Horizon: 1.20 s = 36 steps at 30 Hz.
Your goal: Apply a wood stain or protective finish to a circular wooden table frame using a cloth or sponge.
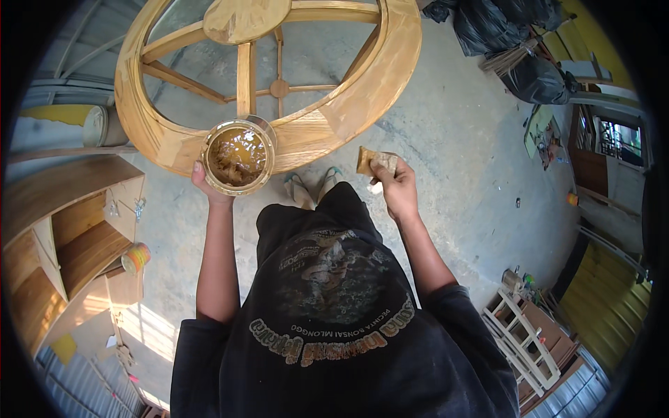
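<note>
Just left of the frame's middle, our left grip [210, 191] holds an open can [237, 157] of glossy brown paste, thumb against its left side. Right of centre, our right grip [397, 184] pinches narrowly on a small tan piece [364, 160], its end jutting left, well apart from the can. Around us, we see a wooden cabinet [77, 177] at the left, a rounded wooden frame [380, 97] at upper centre, grey floor [460, 181], black bags [481, 28] at upper right.
</note>
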Each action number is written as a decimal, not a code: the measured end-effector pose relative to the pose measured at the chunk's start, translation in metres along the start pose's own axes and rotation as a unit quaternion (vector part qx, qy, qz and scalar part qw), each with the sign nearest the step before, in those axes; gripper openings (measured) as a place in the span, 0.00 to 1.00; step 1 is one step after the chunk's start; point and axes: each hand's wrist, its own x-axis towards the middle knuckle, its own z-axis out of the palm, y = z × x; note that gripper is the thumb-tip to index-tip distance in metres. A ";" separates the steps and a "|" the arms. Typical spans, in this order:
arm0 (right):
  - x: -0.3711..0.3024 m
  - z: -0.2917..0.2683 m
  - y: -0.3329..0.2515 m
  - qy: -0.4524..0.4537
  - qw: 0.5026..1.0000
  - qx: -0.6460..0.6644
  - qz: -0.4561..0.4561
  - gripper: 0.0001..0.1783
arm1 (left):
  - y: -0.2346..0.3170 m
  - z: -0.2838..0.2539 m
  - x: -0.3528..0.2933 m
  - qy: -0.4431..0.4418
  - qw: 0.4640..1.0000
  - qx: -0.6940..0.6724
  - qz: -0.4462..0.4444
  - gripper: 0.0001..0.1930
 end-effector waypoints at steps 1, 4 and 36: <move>0.004 -0.010 0.001 0.020 0.997 -0.061 -0.047 0.06 | -0.004 0.001 -0.002 0.029 1.000 0.003 -0.005 0.43; 0.024 -0.027 -0.014 0.046 0.900 -0.277 -0.333 0.14 | -0.015 0.001 -0.001 0.065 0.998 0.024 0.011 0.42; -0.002 0.069 0.007 0.104 0.980 -0.110 -0.127 0.12 | 0.007 0.011 0.067 -0.189 0.976 0.094 -0.048 0.53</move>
